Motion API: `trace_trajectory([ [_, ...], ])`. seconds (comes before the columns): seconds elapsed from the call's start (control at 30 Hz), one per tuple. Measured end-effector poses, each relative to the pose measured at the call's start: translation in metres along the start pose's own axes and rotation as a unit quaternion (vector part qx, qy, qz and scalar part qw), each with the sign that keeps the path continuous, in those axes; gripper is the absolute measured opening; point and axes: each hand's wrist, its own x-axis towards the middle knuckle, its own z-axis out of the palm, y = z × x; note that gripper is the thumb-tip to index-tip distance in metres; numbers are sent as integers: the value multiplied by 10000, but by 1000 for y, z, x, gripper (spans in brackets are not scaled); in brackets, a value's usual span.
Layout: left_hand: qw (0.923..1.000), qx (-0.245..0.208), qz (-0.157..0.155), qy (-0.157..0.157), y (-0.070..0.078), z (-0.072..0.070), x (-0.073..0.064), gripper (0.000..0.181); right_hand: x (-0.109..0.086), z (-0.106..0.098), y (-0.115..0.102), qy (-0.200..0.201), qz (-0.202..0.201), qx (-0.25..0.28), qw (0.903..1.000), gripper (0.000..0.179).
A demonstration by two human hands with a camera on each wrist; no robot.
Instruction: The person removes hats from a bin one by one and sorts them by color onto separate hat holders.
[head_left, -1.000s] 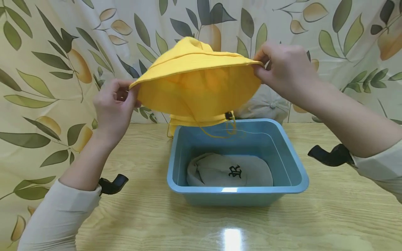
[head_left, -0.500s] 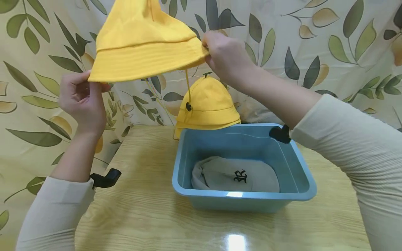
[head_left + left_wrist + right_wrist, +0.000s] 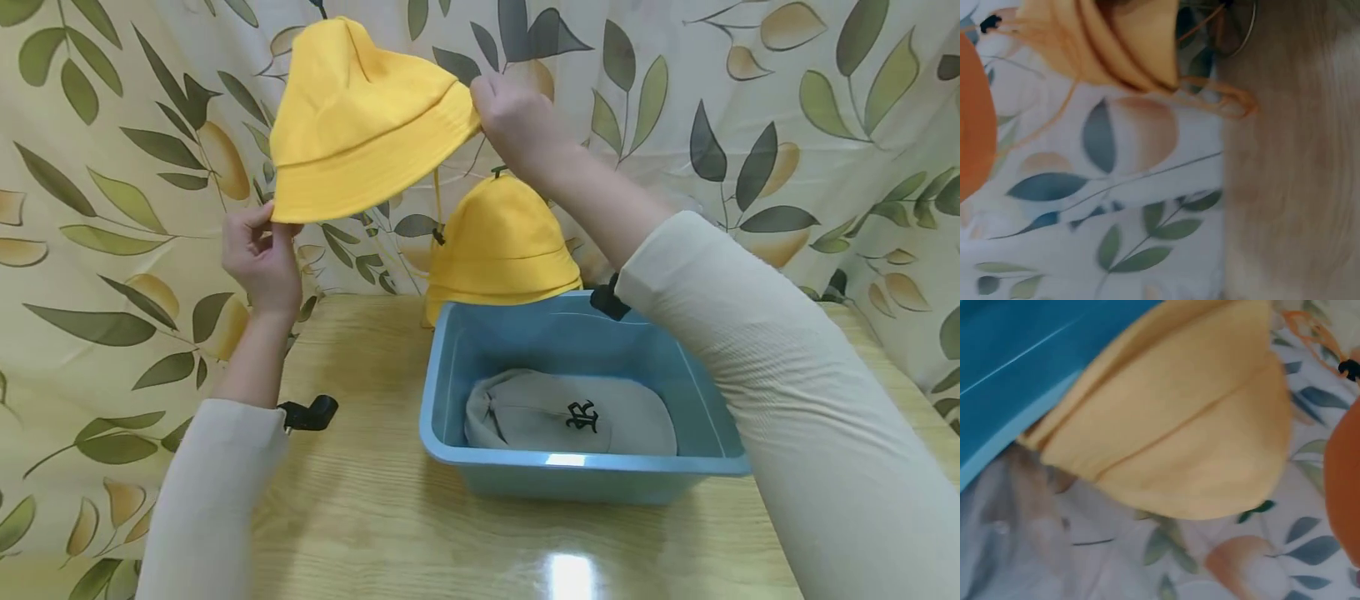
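Note:
A yellow bucket hat (image 3: 360, 125) hangs in the air at the upper left of the head view, tilted, its right side higher. My left hand (image 3: 262, 254) pinches its brim at the lower left corner. At the right end of the brim, my right hand (image 3: 525, 125) grips the edge, the fingertips hidden behind the hand. A chin cord with a black toggle dangles below this hat. Behind the tub, a second yellow hat (image 3: 506, 250) with a small green sprout on top stands by the rim; it also shows in the right wrist view as a yellow crown (image 3: 1191, 425).
A blue plastic tub (image 3: 562, 460) stands on the wooden table (image 3: 352, 500). Inside it lies a light grey cap (image 3: 555, 412) with a black letter on it. A leaf-patterned curtain (image 3: 750, 50) hangs behind the table and along the left.
The held hat has gone from above the tub to the upper left, turning from showing its underside to its outer crown. This uncovers the second yellow hat. Lately it shifts slightly, tilting more.

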Motion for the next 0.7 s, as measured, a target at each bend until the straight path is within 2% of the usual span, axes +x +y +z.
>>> trace_trajectory([
  [0.17, 9977, 470, -305, -384, -22, 17, -24, 12, -10, 14, 13, 92, -388, -291, 9988, 20],
  [0.27, 9940, 621, -507, -739, -29, 28, -37, 17, -16, 21, 20, 101, -253, -394, 9989, 19],
  [0.33, 9910, 699, -529, -1015, -32, 36, -43, 18, -20, 24, 26, 148, -84, -583, 9982, 20],
  [0.43, 9850, 842, -492, -1424, -34, 47, -50, 19, -29, 28, 36, 103, 194, -772, 9968, 21],
  [0.57, 9774, 1072, -354, -1786, -36, 58, -58, 17, -46, 30, 50, -85, 575, -716, 9957, 19],
  [0.7, 9726, 1122, -136, -2032, -38, 66, -64, 15, -65, 31, 60, -197, 653, -584, 9960, 16],
])
